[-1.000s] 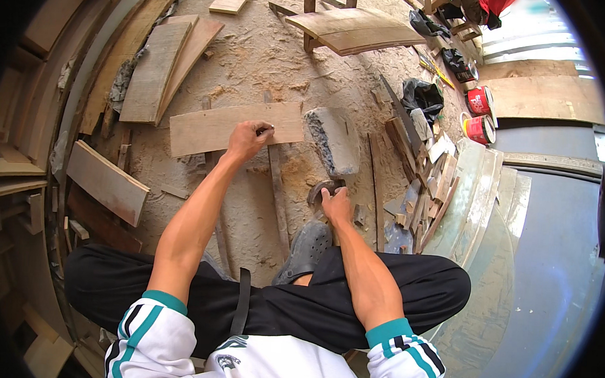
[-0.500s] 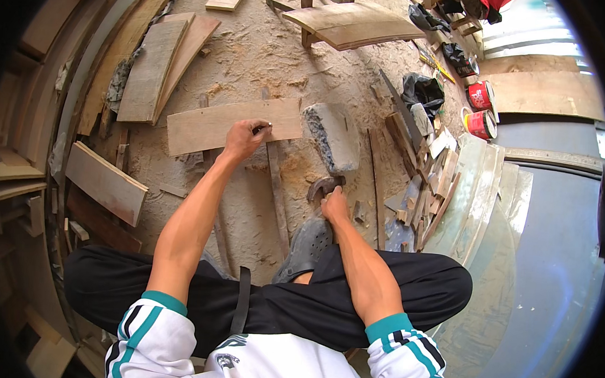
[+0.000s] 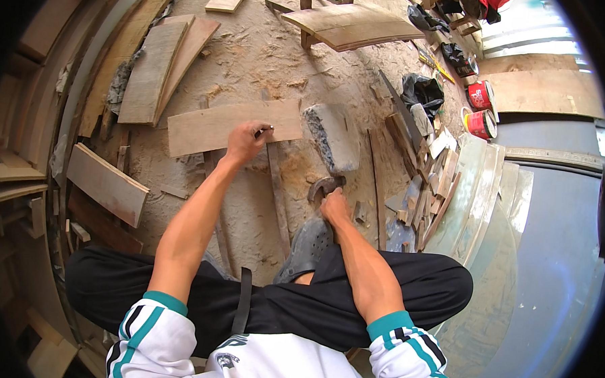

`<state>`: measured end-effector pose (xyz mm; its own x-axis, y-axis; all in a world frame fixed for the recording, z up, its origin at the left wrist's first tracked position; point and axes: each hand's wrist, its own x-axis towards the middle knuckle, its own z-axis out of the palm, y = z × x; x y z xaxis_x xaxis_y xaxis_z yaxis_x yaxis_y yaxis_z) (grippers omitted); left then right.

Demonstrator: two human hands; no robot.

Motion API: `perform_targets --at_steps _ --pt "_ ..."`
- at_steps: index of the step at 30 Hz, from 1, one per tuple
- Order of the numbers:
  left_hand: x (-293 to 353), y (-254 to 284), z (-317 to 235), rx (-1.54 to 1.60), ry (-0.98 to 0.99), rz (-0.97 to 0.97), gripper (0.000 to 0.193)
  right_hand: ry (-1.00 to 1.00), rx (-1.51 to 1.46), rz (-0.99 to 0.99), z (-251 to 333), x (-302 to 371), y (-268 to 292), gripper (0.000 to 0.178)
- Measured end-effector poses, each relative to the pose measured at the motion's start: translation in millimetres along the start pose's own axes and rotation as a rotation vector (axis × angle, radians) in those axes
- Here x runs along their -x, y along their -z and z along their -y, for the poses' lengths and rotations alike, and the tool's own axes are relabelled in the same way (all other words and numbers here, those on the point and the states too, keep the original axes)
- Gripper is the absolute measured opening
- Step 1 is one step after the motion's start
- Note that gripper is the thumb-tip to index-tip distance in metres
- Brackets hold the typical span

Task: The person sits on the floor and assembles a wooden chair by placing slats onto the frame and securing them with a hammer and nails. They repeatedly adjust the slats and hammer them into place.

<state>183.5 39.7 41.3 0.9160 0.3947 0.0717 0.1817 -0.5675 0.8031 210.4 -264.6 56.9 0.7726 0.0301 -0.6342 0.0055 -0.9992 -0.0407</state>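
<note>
Here, at the middle of the frame, a pale board (image 3: 200,127) is laid crosswise over two wooden strips (image 3: 277,195), and its lower edge is crossed by the left hand (image 3: 245,143). The fingers of that hand are drawn together, thumb to forefinger, and a small object (image 3: 271,127) is pinched at their tips, right over the board's right half; what it is cannot be made out, and whether the board is touched by it cannot be told.

Lower and to the right, a dark curved tool (image 3: 321,187) is gripped by the right hand (image 3: 335,205), fingers curled round it, the head pointed up and left, well apart from the pinched object.

Just beside the board's right end a rough grey block (image 3: 335,140) is seen, set directly above the tool and crowding that side. Below the tool, the space is taken up by a grey clog (image 3: 307,246).

Farther out, offcuts (image 3: 438,181) are heaped at right of centre, red cans (image 3: 481,95) are lined up at the upper right, a curved panel (image 3: 353,26) is propped at the top, and more planks (image 3: 153,74) are stacked at the upper left.
</note>
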Motion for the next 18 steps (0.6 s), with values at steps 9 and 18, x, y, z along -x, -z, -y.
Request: perform_targets --at_steps 9,18 --pt "0 0 -1 0.028 0.002 0.038 0.017 0.209 -0.049 -0.074 -3 14 22 0.04" --pt "9 0 -1 0.041 -0.044 -0.08 0.013 0.415 -0.728 0.001 122 56 72 0.039"
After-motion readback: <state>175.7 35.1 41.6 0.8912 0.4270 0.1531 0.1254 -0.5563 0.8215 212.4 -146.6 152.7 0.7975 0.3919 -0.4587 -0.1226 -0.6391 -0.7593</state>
